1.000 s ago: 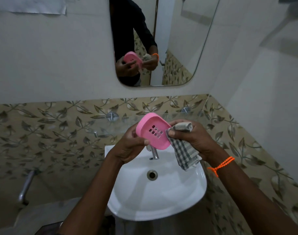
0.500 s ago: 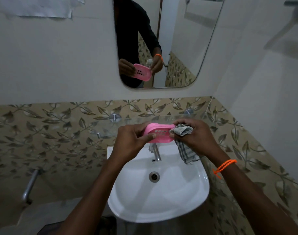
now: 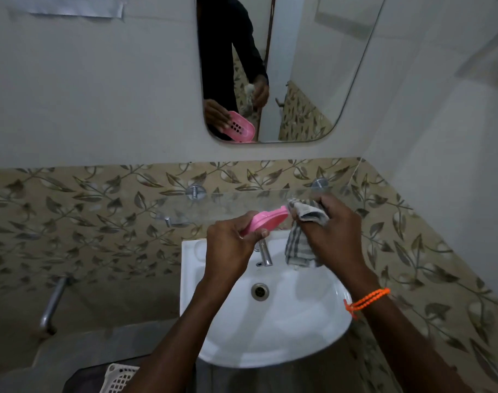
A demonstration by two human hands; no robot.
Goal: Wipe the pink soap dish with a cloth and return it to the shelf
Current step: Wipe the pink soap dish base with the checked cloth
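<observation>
My left hand (image 3: 230,245) grips the pink soap dish (image 3: 266,221) by its near end, over the back of the basin. The dish is tilted, its far end raised toward the glass shelf (image 3: 236,205), its hollow side turned away from me. My right hand (image 3: 333,231) holds a grey checked cloth (image 3: 300,236), bunched at the fingertips against the dish's far right end, the rest hanging down. The mirror (image 3: 298,66) reflects the dish's slotted inside and both hands.
A white washbasin (image 3: 298,321) with a chrome tap (image 3: 264,253) and drain lies under my hands. The shelf hangs on two metal wall mounts on leaf-patterned tiles. A metal pipe (image 3: 53,304) stands at the lower left, a white lattice basket (image 3: 117,377) at the bottom edge.
The dish has turned from facing me with its slotted hollow to edge-on and tilted away. Both hands have shifted up toward the shelf, the cloth now at the dish's far end.
</observation>
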